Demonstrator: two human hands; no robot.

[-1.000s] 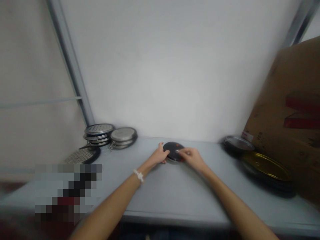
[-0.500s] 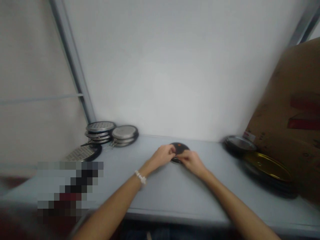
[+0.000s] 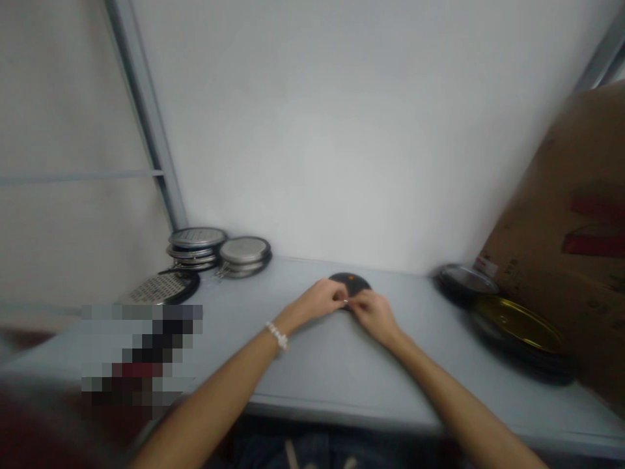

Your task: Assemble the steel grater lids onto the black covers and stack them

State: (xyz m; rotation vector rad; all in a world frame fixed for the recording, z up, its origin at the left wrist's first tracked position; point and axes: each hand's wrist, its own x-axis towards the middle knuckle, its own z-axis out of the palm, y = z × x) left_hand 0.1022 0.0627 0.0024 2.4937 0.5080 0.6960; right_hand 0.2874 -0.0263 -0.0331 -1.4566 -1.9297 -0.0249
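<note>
A round black disc (image 3: 360, 284) with an orange spot lies on the table, its near part covered by my hands. My left hand (image 3: 319, 299), with a white bracelet at the wrist, is closed in a pinch at the disc's near left edge. From the other side, my right hand (image 3: 377, 316) pinches too, its fingertips almost meeting the left ones. Between the fingertips shows a small pale, shiny piece (image 3: 346, 301), too small and blurred to name. Whether it is joined to the disc I cannot tell.
Round metal discs with black rims stand in a tall stack (image 3: 198, 237) and a lower stack (image 3: 245, 250) at the back left, near a perforated disc (image 3: 159, 288). On the right, a gold round piece (image 3: 525, 326) and a clear-topped one (image 3: 469, 280) sit by a cardboard box (image 3: 561, 202).
My view has shifted slightly. Both hands stay pinched at the disc's near edge, and the small pale piece shows more plainly between the fingertips.
</note>
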